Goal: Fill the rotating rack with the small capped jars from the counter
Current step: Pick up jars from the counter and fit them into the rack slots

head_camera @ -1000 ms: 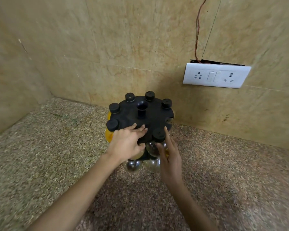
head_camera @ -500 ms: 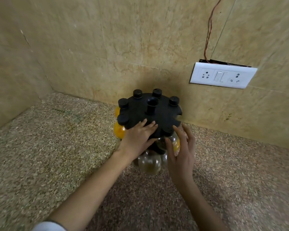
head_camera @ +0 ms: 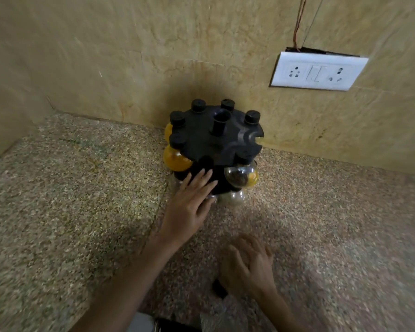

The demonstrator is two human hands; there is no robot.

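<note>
The black rotating rack (head_camera: 216,137) stands on the speckled counter against the back wall. Several capped jars hang in its top ring, among them a yellow-filled jar (head_camera: 176,160) on the left and a dark-spice jar (head_camera: 240,176) at the front right. A notch (head_camera: 258,140) on the right rim holds no jar. My left hand (head_camera: 189,207) rests with its fingers spread against the rack's lower front. My right hand (head_camera: 247,264) is near me, low over the counter and blurred, cupped above a small black cap-like thing (head_camera: 219,289). What lies under the palm is hidden.
A white socket plate (head_camera: 318,71) sits on the wall at the upper right with wires above it. The side wall meets the counter (head_camera: 70,200) at the left. Clothing edges (head_camera: 168,324) show at the bottom.
My right hand has left the rack and dropped back toward me. My left hand has slid from the rack's top down to its lower front. The view moved closer.
</note>
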